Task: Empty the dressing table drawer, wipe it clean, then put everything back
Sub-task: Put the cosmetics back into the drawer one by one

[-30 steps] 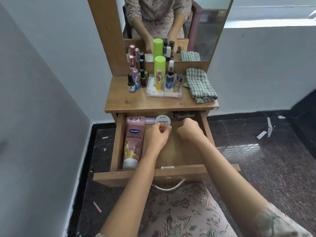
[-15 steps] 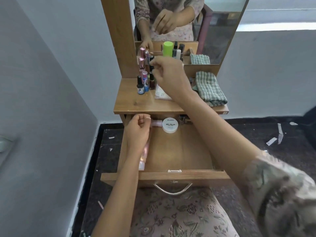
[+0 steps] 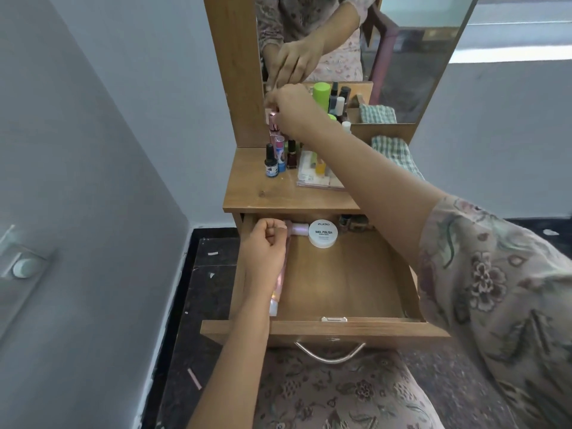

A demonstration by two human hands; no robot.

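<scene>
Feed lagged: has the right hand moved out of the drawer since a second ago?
Yes. The right hand left the drawer, where it sat beside the white tub, and went up to the pink tube by the mirror.
</scene>
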